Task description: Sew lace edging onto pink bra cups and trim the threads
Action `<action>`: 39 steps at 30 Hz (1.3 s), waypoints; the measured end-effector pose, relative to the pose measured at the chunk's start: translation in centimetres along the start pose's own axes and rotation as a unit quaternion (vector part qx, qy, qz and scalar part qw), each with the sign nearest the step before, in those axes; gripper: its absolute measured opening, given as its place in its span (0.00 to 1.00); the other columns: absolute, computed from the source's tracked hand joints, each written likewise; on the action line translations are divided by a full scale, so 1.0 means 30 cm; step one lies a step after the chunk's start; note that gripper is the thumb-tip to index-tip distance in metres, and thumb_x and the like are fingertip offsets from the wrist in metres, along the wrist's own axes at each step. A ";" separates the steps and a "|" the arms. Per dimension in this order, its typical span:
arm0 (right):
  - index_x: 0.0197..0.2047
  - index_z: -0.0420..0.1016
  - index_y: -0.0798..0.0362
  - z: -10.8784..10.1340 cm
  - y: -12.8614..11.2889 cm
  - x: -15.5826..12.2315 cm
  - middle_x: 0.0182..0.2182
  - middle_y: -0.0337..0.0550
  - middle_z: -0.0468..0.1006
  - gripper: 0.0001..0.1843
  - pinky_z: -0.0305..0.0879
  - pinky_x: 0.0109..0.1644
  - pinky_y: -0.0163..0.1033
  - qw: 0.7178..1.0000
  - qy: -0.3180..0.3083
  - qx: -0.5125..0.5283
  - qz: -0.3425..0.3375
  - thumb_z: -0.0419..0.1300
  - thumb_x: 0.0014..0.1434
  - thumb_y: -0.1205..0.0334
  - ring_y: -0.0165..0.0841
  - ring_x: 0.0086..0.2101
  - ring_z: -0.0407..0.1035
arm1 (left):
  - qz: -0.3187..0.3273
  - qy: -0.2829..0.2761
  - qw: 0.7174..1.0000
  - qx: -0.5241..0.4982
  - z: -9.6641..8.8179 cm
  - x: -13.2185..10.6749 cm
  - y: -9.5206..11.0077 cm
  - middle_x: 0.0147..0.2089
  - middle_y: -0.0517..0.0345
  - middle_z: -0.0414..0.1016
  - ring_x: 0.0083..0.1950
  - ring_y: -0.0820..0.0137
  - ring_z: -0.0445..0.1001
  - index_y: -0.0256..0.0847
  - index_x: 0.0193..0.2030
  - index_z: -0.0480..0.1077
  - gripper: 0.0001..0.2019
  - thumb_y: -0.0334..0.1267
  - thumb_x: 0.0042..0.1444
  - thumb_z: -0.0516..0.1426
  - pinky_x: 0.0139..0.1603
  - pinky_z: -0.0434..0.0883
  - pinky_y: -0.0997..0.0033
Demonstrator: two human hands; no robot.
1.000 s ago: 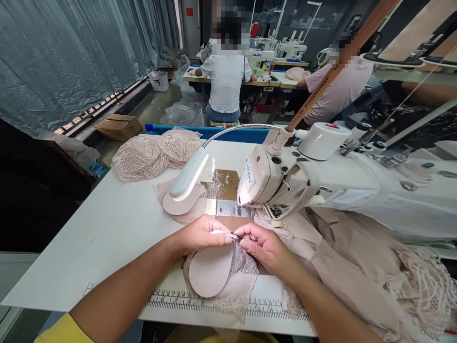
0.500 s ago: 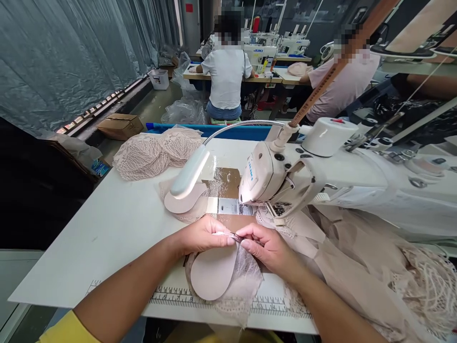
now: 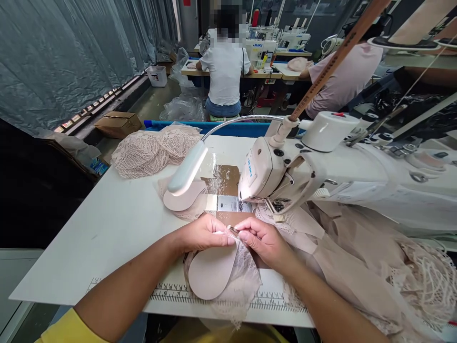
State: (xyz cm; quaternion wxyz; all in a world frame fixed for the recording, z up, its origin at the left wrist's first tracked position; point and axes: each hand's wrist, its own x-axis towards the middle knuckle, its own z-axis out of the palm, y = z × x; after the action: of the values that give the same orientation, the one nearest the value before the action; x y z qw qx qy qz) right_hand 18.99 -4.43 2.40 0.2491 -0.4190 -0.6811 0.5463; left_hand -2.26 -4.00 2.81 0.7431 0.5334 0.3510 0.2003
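Observation:
My left hand and my right hand meet in front of the sewing machine, both pinching the top edge of a beige bra cup with a lace overlay. The smooth cup hangs down over the ruler strip at the table's near edge. Lace spreads out under my right wrist. The needle plate lies just beyond my fingers.
A gooseneck lamp hovers over another beige cup. A pile of lace cups lies at the table's far left. Beige fabric and lace heap up on the right. Two people sit at machines further back. A cardboard box is on the floor.
Both hands have shifted slightly towards the needle plate, still pinching the cup's edge. My view has dipped a little.

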 end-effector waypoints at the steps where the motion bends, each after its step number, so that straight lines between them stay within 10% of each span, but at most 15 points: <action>1: 0.41 0.72 0.52 -0.001 0.006 0.000 0.31 0.41 0.77 0.14 0.66 0.36 0.38 1.000 -0.008 0.016 0.007 0.55 0.61 0.50 0.32 0.31 0.71 | -0.003 0.002 1.000 0.000 0.000 0.000 -0.001 0.23 0.63 0.57 0.26 0.76 0.52 0.34 0.24 0.70 0.19 0.51 0.50 0.63 0.26 0.52 0.74; 14: 0.33 0.72 0.53 -0.002 0.052 0.012 0.28 0.38 0.73 0.09 0.63 0.34 0.36 0.999 -0.004 0.004 0.040 0.61 0.56 0.55 0.31 0.30 0.66 | 0.050 0.155 0.986 0.040 0.012 0.029 -0.012 0.19 0.66 0.58 0.20 0.79 0.51 0.36 0.26 0.67 0.21 0.55 0.54 0.58 0.21 0.49 0.77; 25: 0.27 0.66 0.53 -0.002 0.014 0.005 0.23 0.33 0.64 0.07 0.54 0.29 0.33 1.000 -0.001 0.005 0.030 0.60 0.52 0.61 0.27 0.26 0.58 | 0.151 0.378 0.904 0.132 -0.057 0.002 0.023 0.30 0.58 0.71 0.29 0.74 0.67 0.38 0.34 0.69 0.18 0.53 0.57 0.54 0.28 0.63 0.76; 33: 0.29 0.73 0.55 0.005 0.029 -0.006 0.22 0.36 0.71 0.06 0.54 0.24 0.32 0.990 -0.074 0.111 0.037 0.58 0.49 0.62 0.28 0.23 0.61 | 0.151 0.354 0.844 0.373 0.145 -0.191 0.033 0.30 0.59 0.70 0.29 0.74 0.65 0.38 0.35 0.71 0.11 0.43 0.60 0.54 0.29 0.61 0.76; 39: 0.28 0.74 0.55 0.008 0.037 -0.018 0.20 0.34 0.68 0.06 0.51 0.24 0.31 0.988 -0.091 0.128 -0.011 0.57 0.48 0.64 0.27 0.21 0.59 | 0.162 0.389 0.790 0.446 0.259 -0.131 -0.092 0.33 0.57 0.72 0.31 0.72 0.67 0.39 0.43 0.71 0.09 0.39 0.58 0.55 0.33 0.64 0.74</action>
State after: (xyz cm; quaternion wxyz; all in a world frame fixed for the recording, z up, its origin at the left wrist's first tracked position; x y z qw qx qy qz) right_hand 19.39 -4.95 1.33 0.2439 -0.3249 -0.6298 0.6620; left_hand 0.58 -12.69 2.87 0.1801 0.7314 0.5690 0.3300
